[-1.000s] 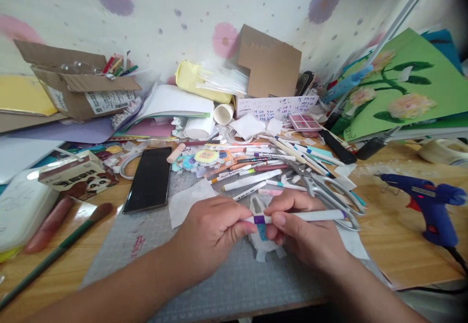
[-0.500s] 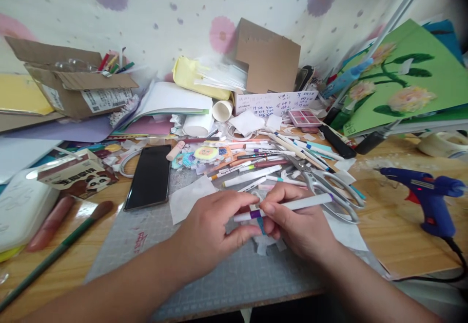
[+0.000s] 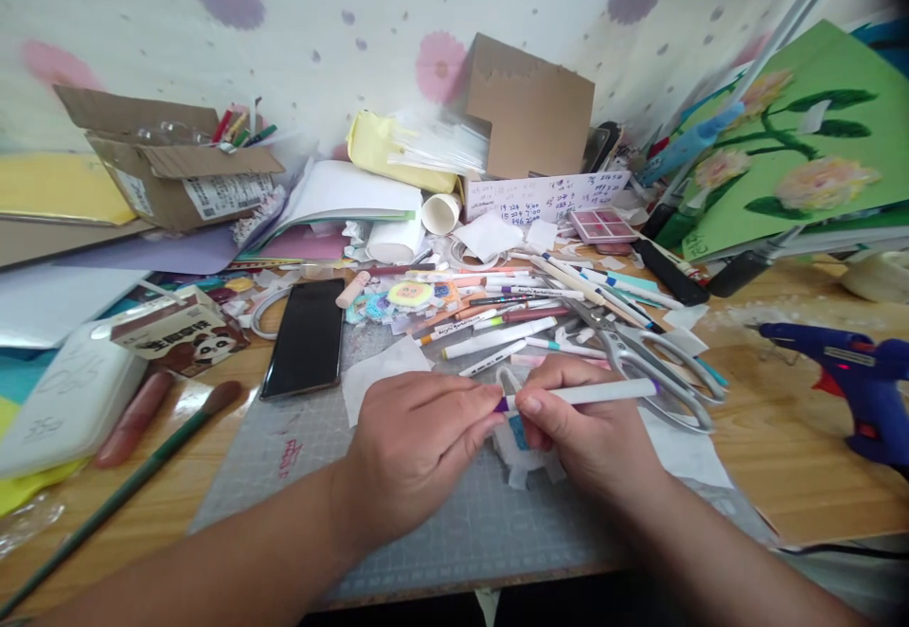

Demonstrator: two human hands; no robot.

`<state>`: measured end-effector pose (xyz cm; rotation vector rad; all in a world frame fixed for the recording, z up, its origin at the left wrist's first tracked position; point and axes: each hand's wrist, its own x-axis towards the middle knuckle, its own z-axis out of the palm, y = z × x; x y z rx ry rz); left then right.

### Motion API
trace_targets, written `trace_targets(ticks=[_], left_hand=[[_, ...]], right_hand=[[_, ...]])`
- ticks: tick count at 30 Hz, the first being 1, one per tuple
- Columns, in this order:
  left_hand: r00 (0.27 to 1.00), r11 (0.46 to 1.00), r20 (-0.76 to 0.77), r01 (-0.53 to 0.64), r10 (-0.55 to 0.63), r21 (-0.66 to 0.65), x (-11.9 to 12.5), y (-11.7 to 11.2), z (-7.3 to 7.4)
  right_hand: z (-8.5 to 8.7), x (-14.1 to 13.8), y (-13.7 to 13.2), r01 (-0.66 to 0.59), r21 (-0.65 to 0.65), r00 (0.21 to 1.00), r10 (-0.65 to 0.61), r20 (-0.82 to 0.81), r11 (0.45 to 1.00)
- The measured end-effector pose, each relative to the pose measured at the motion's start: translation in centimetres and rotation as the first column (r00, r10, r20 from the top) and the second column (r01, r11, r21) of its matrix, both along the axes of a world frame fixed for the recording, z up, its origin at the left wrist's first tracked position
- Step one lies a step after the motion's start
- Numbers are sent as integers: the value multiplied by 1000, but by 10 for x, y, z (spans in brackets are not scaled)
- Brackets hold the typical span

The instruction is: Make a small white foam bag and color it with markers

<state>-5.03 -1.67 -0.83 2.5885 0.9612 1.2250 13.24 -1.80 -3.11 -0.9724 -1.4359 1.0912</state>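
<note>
A white marker with purple bands lies level between my two hands. My right hand pinches its barrel between thumb and fingers. The fingers of my left hand are closed around the cap end, covering most of it. Under the marker, partly hidden by my right hand, is a small pale cutout with a blue patch, above the grey cutting mat. I cannot tell whether my right fingers also touch that cutout.
Several loose markers and scissors lie beyond my hands. A black phone, a panda box and a long brush are on the left. The blue glue gun stands at right.
My left hand has closed its fingers over the marker's cap end, which showed between spread thumb and fingers before. The view has shifted slightly, so the surroundings sit further right.
</note>
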Motion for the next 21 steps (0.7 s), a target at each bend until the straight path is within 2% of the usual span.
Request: trace_targets(ticks=[2,4,5,7,9,11,13,15,19,21], left_hand=[[1000,999,-14,3,-2,50,-1,-1,1],[1000,999,2,28,-28,41,0,0,1],[999,999,23,42,-42,-4,0,1,2],[995,981,86,59,-43,-186,2,2,2],[989,907,147,61,1,-416,3,5,3],[979,792,194,72,59,-606,4,7,4],[962,668,249,114,110,-736,4,10,4],[941,577,299,157,158,-801,4,13,3],[892,524,374,198,255,-829,1,18,-3],[833,446,451,288,320,-848,-1,20,-4]], right_hand=[[1,-1,-1,3,8,1000,-3,23,1000],[2,-1,-1,-2,5,1000,2,29,1000],[2,-1,-1,-4,10,999,3,36,1000],[3,-1,-1,-6,33,998,3,65,999],[4,0,-1,-7,49,995,2,101,999],[5,0,-2,-19,35,992,15,124,999],[6,0,-2,-36,-1,992,36,124,999],[6,-1,-1,-45,-29,993,48,112,999],[2,1,1,-30,-25,997,32,68,999],[-2,3,2,-18,-32,1000,17,-17,999]])
